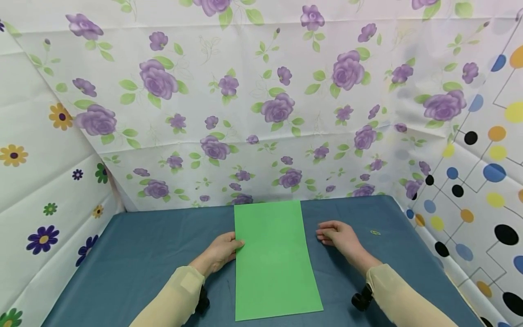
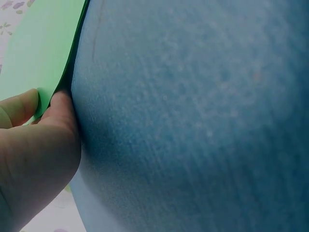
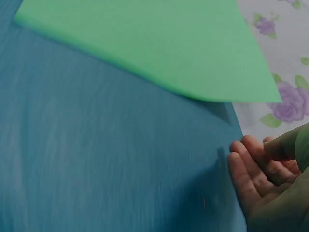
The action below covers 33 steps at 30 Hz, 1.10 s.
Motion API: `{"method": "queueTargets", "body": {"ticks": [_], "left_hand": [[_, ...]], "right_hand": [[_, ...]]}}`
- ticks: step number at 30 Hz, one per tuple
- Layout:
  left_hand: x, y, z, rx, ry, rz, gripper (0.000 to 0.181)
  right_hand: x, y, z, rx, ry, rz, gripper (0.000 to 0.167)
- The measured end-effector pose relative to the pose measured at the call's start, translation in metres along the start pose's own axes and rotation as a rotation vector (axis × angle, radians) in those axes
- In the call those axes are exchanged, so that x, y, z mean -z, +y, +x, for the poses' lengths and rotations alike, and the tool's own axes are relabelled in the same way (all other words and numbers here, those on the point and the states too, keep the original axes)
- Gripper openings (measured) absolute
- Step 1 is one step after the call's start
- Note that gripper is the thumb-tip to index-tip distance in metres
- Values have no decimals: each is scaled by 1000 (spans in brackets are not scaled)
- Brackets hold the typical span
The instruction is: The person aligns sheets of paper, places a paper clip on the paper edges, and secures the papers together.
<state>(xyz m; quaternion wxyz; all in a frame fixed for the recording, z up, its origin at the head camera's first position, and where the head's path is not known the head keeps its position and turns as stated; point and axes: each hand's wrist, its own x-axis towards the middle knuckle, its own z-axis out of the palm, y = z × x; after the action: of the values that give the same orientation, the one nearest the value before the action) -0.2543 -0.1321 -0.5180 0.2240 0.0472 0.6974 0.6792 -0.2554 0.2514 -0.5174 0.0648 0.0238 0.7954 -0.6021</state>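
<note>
- Your left hand [image 1: 220, 250] pinches the left edge of the green sheet [image 1: 271, 263], with your thumb [image 2: 23, 105] on top and a finger underneath.
- Your right hand [image 1: 342, 240] holds nothing. Its fingers are loosely bent, and it hangs to the right of the sheet without touching it.
- The sheet lies between your two hands, in the middle of the blue table [image 1: 163, 254]. It is to the right of your left hand and to the left of your right hand.
- Its long way runs from near you toward the flowery cloth [image 1: 245, 113] at the back, so each hand has a long side next to it.
- Your left hand is the nearer one, because it touches the sheet. A strip of blue shows between the right edge and your right hand.
- In the right wrist view, the far right corner looks lifted, with a shadow below.
- The small yellow clip [image 1: 375, 233] is on the other side of your right hand, away from the sheet.
</note>
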Motion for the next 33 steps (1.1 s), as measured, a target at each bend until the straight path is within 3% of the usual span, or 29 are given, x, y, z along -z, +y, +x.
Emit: {"method": "queueTargets", "body": {"ticks": [8,18,25,33], "left_hand": [[-1,1,0,-8,2,5,39],[-2,2,-1,-5,2,20,39],[-1,-1,1,-1,4,14,38],[-1,0,0,-6,8,15,39]], "right_hand": [[24,16,-24,211,74,-501,33],[53,29,-43,321,-10,-872,58],[73,36,-51,280,-16,-974,77],[88,43,-53,104,-19,-976,105]]}}
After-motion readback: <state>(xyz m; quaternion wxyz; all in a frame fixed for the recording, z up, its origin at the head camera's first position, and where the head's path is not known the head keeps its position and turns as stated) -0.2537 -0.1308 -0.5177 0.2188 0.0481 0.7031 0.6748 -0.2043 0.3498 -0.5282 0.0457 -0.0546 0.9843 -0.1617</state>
